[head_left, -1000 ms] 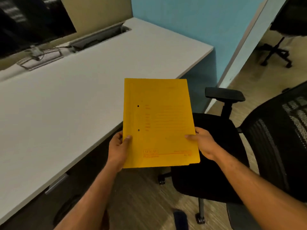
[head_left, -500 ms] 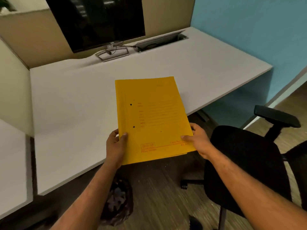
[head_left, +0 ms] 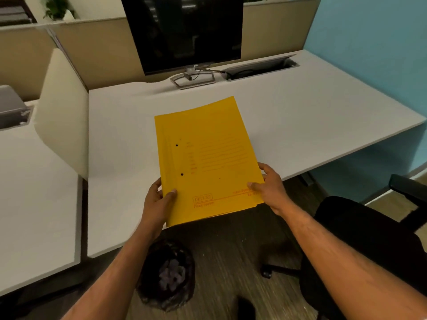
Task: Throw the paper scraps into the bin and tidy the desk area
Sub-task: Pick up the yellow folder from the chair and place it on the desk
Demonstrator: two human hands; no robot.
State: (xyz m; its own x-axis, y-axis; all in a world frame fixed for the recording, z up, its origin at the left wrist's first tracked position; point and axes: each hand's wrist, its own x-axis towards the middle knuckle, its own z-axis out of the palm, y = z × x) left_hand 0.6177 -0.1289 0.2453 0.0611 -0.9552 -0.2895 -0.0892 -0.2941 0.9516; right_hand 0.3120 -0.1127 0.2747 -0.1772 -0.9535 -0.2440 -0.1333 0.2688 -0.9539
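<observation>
A yellow file folder [head_left: 208,155] with red print and two punch holes is held low over the front of the white desk [head_left: 300,116]. My left hand [head_left: 158,199] grips its lower left corner and my right hand [head_left: 269,188] grips its lower right corner, thumbs on top. On the floor under the desk's front edge stands a dark bin [head_left: 168,276] lined with a black bag, with crumpled paper scraps [head_left: 172,274] inside.
A dark monitor [head_left: 184,31] on a metal stand is at the back of the desk, with a cable tray [head_left: 261,69] to its right. A beige divider [head_left: 62,112] separates a neighbouring desk on the left. A black office chair [head_left: 367,241] stands at the right.
My view has swung left from the chair to the desk. The folder, still in both hands, has come from off the desk's edge to over its front, and the bin has come into view.
</observation>
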